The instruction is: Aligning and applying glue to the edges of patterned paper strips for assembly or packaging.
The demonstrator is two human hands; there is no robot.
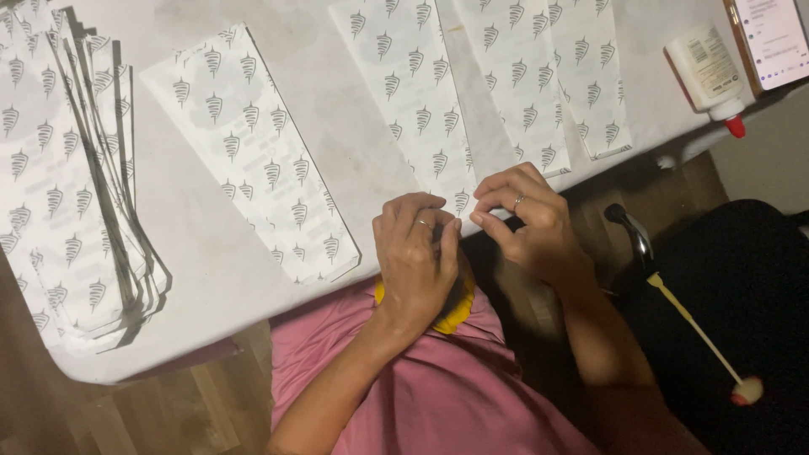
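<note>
My left hand (415, 253) and my right hand (527, 215) meet at the near edge of a white table (211, 278). Both pinch the near end of a long white paper bag (413, 93) printed with small grey cone shapes. The fingertips of the two hands almost touch over the bag's corner. Each hand wears a ring. A yellow object (455, 316) shows under my left wrist, mostly hidden.
Similar printed bags lie flat: one (253, 160) to the left, two (527, 76) to the right, and a fanned stack (67, 185) at far left. A white glue bottle (708, 72) with red tip, a lit screen (775, 38), and a stick with a padded end (699, 337) are at right.
</note>
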